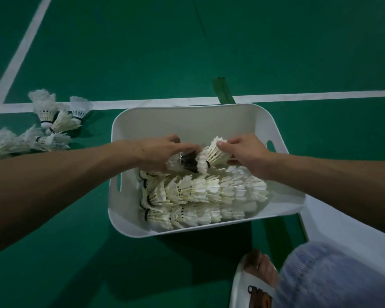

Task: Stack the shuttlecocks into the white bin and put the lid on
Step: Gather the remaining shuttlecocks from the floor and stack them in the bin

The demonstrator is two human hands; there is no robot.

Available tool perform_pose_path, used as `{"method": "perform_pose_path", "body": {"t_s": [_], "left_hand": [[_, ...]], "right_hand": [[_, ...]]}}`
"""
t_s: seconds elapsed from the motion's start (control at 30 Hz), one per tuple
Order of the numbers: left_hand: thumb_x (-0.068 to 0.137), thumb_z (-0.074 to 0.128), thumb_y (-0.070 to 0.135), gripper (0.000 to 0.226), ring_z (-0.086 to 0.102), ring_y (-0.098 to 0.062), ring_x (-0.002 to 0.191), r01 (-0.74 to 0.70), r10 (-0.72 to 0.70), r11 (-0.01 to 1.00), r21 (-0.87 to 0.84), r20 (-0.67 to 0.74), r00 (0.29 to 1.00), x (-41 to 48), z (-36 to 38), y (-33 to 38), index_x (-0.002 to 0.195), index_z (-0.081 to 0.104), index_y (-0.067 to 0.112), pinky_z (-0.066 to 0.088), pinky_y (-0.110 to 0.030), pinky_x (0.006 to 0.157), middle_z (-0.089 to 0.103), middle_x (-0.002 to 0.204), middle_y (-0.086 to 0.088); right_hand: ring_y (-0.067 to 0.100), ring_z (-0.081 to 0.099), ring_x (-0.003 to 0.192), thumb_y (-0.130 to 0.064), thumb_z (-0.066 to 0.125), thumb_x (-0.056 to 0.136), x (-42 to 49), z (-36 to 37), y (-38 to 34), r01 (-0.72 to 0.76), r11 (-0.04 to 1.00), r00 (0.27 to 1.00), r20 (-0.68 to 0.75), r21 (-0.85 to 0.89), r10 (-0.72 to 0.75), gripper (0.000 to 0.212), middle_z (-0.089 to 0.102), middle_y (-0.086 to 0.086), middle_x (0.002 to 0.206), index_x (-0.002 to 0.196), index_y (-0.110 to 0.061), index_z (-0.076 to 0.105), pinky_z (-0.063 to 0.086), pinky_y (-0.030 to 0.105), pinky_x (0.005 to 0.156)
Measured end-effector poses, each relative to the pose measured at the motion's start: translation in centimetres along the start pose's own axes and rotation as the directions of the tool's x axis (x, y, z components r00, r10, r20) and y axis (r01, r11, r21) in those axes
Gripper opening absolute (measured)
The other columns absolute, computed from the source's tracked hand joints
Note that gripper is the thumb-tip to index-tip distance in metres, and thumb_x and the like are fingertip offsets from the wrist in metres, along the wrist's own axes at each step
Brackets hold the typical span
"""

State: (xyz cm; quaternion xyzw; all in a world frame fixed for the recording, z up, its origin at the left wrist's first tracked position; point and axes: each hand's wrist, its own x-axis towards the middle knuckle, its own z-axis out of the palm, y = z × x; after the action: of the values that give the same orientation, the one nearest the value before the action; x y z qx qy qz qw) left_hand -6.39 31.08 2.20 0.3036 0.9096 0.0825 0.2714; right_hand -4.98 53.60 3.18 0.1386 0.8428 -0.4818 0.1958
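We held a feathered shuttlecock [216, 153] just above centre of the frame, over the far half of the white bin [187, 121]. Its white feathers splayed toward the upper right and its black-banded cork end pointed lower left, where it met a second shuttlecock [176, 164]. Our right hand [247, 155] pinched the feather skirt between thumb and fingers. Our left hand [158, 153] was curled over that second shuttlecock; whether it gripped or only pressed, we could not tell.

Below our hands, in the near half of the bin, nested rows of shuttlecocks [200, 194] lay on their sides, corks toward the left, feathers overlapping like scales. The bin was smooth moulded plastic, a rounded rectangle with slot handles cut in its left and right walls.

It stood on a green court floor [120, 52], matte and slightly sheened, crossed by white painted lines [309, 96]. A strip of darker green tape [223, 92] ran up from the bin's far rim. At the left edge of the frame loose shuttlecocks [47, 125] lay scattered across a line, some with frayed feathers.

In the lower right corner showed our knee in pale ribbed fabric [331, 278] and our foot in a white sandal [251, 285]. A flat white panel [342, 221] lay just right of the bin.
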Motion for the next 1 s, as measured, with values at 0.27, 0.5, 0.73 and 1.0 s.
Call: {"method": "perform_pose_path", "body": {"t_s": [0.27,0.5,0.73,1.0], "left_hand": [[0.082,0.072,0.026,0.089,0.045,-0.024,0.125,-0.003,0.006,0.999,0.052,-0.059,0.998,0.3,0.5,-0.7,0.149,0.015,0.041,0.046,-0.035,0.095,0.030,0.149,-0.002],[0.083,0.071,0.024,0.096,0.037,-0.022,0.134,-0.082,0.089,0.992,0.091,-0.068,0.994,0.1,0.4,-0.8,0.149,0.004,0.044,0.040,-0.039,0.103,0.014,0.159,0.005],[0.077,0.077,0.016,0.103,0.034,-0.022,0.136,-0.059,0.055,0.996,0.060,0.071,0.996,0.3,-0.9,-1.1,0.149,0.009,0.045,0.033,-0.039,0.106,0.023,0.156,0.006],[0.076,0.077,0.021,0.098,0.032,-0.021,0.137,-0.111,0.099,0.990,0.089,0.131,0.986,1.5,-0.2,-0.3,0.146,0.014,0.050,0.032,-0.043,0.108,0.020,0.157,0.009]], "right_hand": [[0.024,0.066,0.090,-0.027,0.065,0.091,1.0,1.2,1.0,-0.194,0.960,0.980,-0.007,0.201,0.200,0.028,0.070,0.014,0.100,0.096,0.000,0.067,0.056,0.039,0.087],[0.019,0.062,0.071,-0.023,0.056,0.096,1.0,1.7,-0.6,-0.161,0.986,0.976,0.151,0.034,0.154,0.030,0.060,0.011,0.080,0.087,0.005,0.063,0.059,0.035,0.079],[0.017,0.061,0.072,-0.012,0.050,0.098,1.8,1.6,-0.5,-0.193,0.980,0.950,0.260,0.047,0.174,0.013,0.054,0.012,0.091,0.103,-0.003,0.057,0.061,0.031,0.071],[0.020,0.066,0.076,-0.024,0.062,0.092,2.0,-0.1,-0.1,0.086,0.928,0.971,0.238,-0.362,0.003,0.027,0.071,0.012,0.087,0.096,0.001,0.070,0.059,0.035,0.080]]}}
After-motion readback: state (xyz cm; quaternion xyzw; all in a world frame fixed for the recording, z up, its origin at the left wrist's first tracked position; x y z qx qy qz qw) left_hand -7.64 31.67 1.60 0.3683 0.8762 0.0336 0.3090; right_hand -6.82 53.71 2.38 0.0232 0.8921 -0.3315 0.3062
